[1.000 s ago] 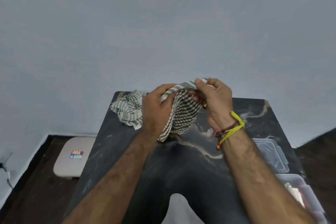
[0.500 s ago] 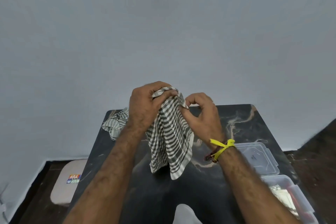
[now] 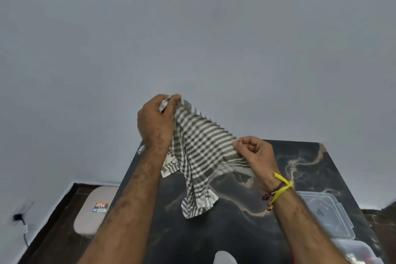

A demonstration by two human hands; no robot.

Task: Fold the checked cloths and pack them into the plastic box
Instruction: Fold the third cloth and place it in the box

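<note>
A grey and white checked cloth [image 3: 201, 152] hangs stretched in the air above the dark marble table [image 3: 235, 227]. My left hand [image 3: 156, 122] pinches one corner high up at the left. Lower and to the right, my right hand [image 3: 255, 154] grips another edge of the same cloth. The loose end droops toward the tabletop. A second checked cloth [image 3: 169, 167] lies mostly hidden behind my left wrist. The clear plastic box [image 3: 360, 253] sits at the table's near right corner, with its lid [image 3: 325, 214] lying flat just beyond it.
A pale stool [image 3: 94, 210] with a coloured sticker stands on the dark floor left of the table. A wall socket with a cable [image 3: 19, 218] is at the far left. A plain grey wall fills the background. A white object [image 3: 225, 258] shows at the bottom edge.
Both hands lifted the cloth off the table and drew apart, the left rising and the right moving right, so the bunched cloth is now spread between them.
</note>
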